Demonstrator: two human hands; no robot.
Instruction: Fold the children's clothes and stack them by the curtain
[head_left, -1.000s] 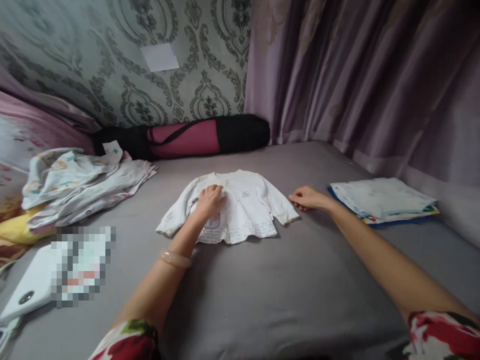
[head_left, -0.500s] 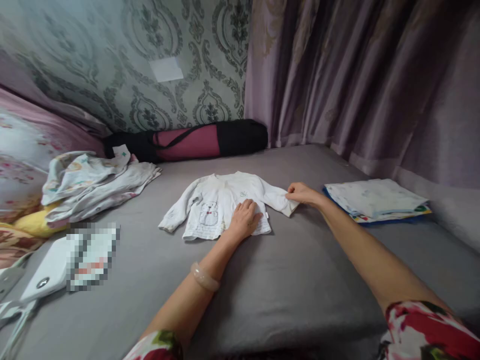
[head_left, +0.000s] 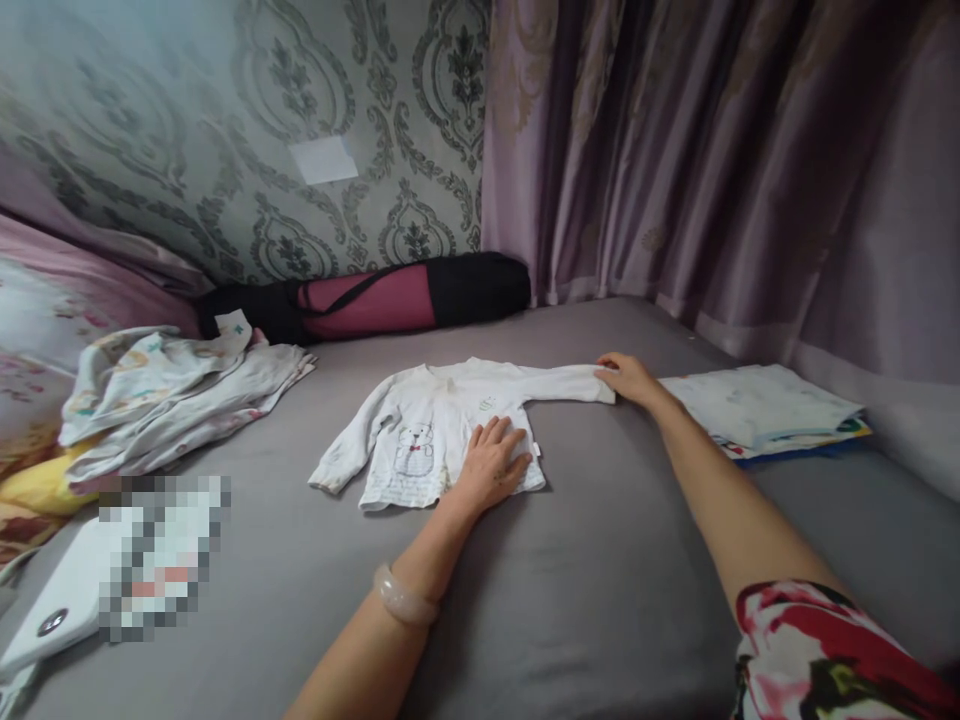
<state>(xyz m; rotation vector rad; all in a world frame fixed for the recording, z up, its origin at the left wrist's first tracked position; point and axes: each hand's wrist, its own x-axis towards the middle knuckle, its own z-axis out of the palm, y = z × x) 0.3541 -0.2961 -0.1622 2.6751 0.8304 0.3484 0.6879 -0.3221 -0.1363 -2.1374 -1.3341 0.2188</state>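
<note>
A small white long-sleeved top (head_left: 420, 410) with a bear print lies spread on the grey bed sheet (head_left: 600, 560). My left hand (head_left: 495, 462) rests flat on the lower right part of its body, fingers apart, with a pale bangle (head_left: 403, 597) on the wrist. At the cuff of the right-hand sleeve, my right hand (head_left: 626, 378) pinches the fabric. That sleeve stretches straight out to the side, while the other one slants down to the left.
Folded cloths (head_left: 765, 405) lie at the right. Crumpled light clothes (head_left: 187, 390) are heaped at the left, above a white object (head_left: 71, 590) and a pixelated patch. A black and maroon bag (head_left: 375, 300) lies along the patterned wall.
My right hand has moved outward and slightly up with the cuff, and the sleeve now lies straighter and higher. My left hand stays on the top. The view has shifted a little.
</note>
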